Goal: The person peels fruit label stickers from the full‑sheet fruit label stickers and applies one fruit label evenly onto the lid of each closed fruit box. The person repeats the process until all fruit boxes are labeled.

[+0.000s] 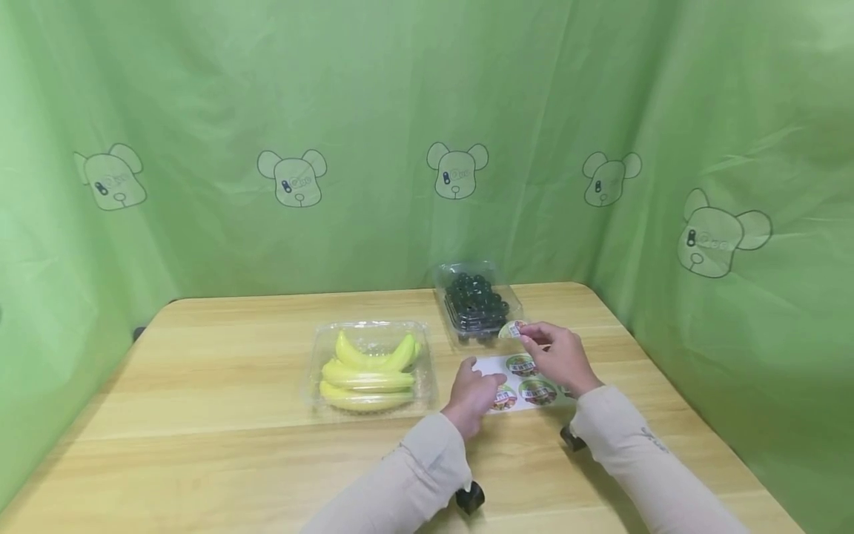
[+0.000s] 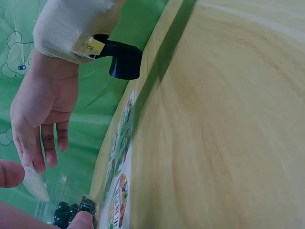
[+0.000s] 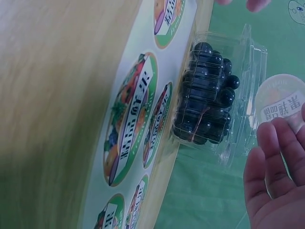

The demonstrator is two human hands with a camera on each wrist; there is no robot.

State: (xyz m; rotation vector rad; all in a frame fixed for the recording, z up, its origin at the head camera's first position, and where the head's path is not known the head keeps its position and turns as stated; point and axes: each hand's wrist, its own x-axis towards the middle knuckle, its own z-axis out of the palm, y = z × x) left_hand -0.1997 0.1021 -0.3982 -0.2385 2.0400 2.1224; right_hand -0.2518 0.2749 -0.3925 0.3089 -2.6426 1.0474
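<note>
My right hand [image 1: 560, 357] pinches the edge of a round fruit label sticker [image 1: 511, 330], lifted above the table just in front of the grape box. In the right wrist view the sticker [image 3: 280, 101] shows its pale underside, with print showing through. Below it lies a white sheet [image 1: 490, 366] of several round fruit stickers. At the sheet's left edge is my left hand [image 1: 472, 397], thumb and forefinger apart, gripping nothing. A clear plastic box [image 1: 443, 285] of dark grapes [image 3: 205, 95] stands just behind the sheet.
Left of my left hand stands a clear plastic box [image 1: 313, 371] with several yellow bananas [image 1: 367, 380] inside. The wooden table [image 1: 200, 445] ends at a green curtain [image 1: 373, 89] at the back and sides. Black camera mounts [image 1: 471, 497] hang under both wrists.
</note>
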